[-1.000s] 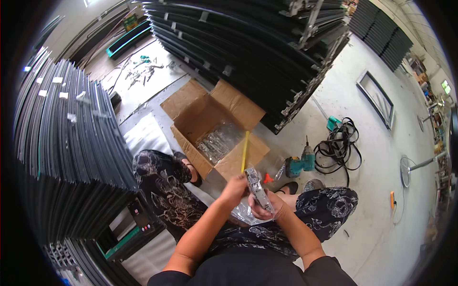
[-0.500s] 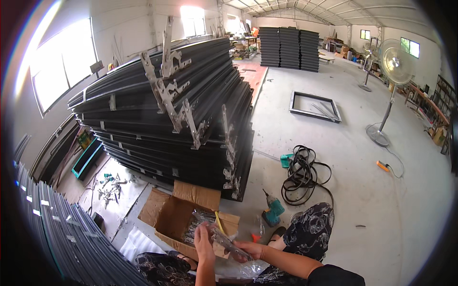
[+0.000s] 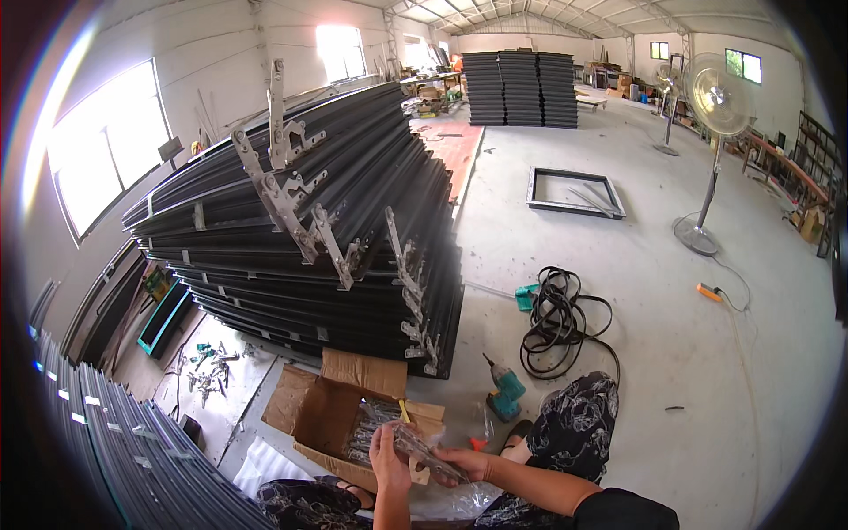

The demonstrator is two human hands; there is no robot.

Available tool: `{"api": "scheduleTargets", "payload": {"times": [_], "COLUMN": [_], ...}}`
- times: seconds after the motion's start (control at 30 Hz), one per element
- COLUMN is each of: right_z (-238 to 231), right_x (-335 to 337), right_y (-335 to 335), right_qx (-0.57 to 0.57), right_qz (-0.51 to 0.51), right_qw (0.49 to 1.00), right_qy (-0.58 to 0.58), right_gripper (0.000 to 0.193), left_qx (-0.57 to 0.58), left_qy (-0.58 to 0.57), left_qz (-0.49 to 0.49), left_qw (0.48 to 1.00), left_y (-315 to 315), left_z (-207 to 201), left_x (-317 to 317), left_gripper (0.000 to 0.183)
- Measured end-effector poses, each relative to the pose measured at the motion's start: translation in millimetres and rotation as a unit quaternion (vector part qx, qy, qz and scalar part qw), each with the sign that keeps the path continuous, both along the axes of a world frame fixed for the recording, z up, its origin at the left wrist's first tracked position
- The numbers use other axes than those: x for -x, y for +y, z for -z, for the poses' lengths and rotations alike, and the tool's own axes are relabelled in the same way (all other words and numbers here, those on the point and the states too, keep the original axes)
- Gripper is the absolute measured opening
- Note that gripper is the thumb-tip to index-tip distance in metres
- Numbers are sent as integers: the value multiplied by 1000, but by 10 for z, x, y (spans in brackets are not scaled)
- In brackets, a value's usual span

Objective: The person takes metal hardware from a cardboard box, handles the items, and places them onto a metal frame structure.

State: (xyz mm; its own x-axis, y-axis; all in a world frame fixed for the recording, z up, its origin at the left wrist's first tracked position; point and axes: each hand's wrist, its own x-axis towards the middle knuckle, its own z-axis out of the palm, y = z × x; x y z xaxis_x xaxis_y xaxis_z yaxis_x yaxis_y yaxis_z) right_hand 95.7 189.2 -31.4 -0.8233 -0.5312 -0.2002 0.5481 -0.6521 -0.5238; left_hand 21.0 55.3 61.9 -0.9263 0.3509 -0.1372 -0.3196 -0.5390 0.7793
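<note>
Low in the middle, a metal hinge in clear plastic (image 3: 419, 449) lies slantwise between my hands. My left hand (image 3: 389, 464) has its fingers closed round the upper end. At the lower end, my right hand (image 3: 465, 462) pinches the plastic. Just beyond them stands an open cardboard box (image 3: 364, 371) holding several similar metal hinges (image 3: 371, 426). Loose clear plastic (image 3: 446, 502) lies under my hands. Longer metal hinge arms (image 3: 283, 208) stick out from the near end of a tall stack of black frames (image 3: 353, 146).
A teal cordless drill (image 3: 505, 393) stands right of the box, near my knee. Coiled black strap (image 3: 565, 322) lies beyond it. Farther off are a rectangular frame (image 3: 574, 210) and a standing fan (image 3: 707, 208). Dark profiles (image 3: 124, 442) are stacked at left, near loose metal fittings (image 3: 208, 371).
The view has shifted slightly, so the stack and fan appear a little farther left. Both hands keep their hold on the wrapped hinge, in nearly the same place.
</note>
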Motion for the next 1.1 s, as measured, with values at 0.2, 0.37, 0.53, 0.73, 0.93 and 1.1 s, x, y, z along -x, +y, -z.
{"api": "scheduleTargets", "payload": {"times": [0.2, 0.37, 0.53, 0.73, 0.93, 1.1], "right_z": [-60, -72, -62, -115, -196, -154], "right_x": [-42, -54, -47, -50, -50, -55], "right_y": [45, 22, 22, 47, 53, 98], "right_qx": [-4, -38, -46, -57, -52, -35], "right_qz": [-3, 10, 3, 14, 49, 45], "right_qw": [1000, 999, 999, 998, 997, 998], "right_qy": [8, -14, -11, -12, -20, -25], "right_gripper": [55, 56, 55, 53, 45, 39], "left_qx": [52, 68, 82, 108, 91, 98], "left_qy": [3, 19, 32, 54, 40, 45], "left_qz": [0, -30, -45, -32, -30, -25], "left_qw": [999, 997, 995, 992, 995, 994], "left_y": [-37, -43, -47, 0, 73, 131], "left_z": [79, 114, 106, 61, 4, -27], "left_x": [27, 43, 33, 25, -6, -11], "left_gripper": [19, 13, 11, 10, 12, 11]}}
